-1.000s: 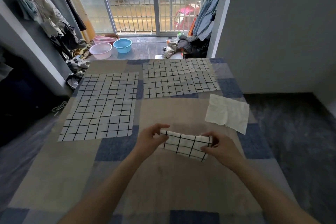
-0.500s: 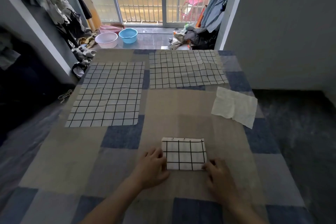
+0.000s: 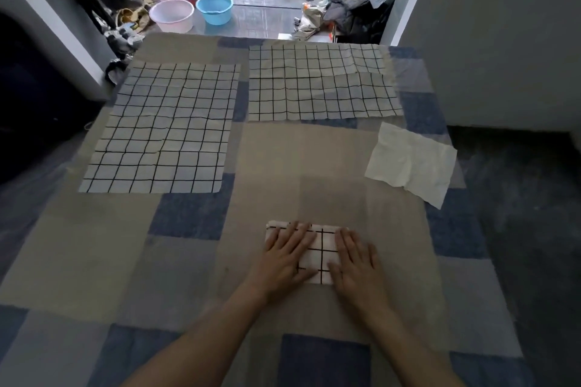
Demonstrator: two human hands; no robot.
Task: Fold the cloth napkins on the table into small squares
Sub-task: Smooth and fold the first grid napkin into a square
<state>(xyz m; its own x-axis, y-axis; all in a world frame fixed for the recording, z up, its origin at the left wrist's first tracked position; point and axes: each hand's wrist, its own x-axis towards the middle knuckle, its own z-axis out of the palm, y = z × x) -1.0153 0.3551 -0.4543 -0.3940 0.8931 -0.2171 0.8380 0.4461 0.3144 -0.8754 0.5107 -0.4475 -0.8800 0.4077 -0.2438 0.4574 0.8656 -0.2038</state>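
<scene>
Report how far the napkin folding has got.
Done, or nearly: one checked napkin is folded to a small square near the table's front edge. In hand: the left hand and right hand lie flat on it, palms down, apparently pressing the folds. Left: two large checked napkins lie fully spread farther back, and a plain white cloth lies unfolded at the right.

Three checked napkins (image 3: 317, 256), one plain white cloth (image 3: 412, 163), two basins (image 3: 214, 8).
</scene>
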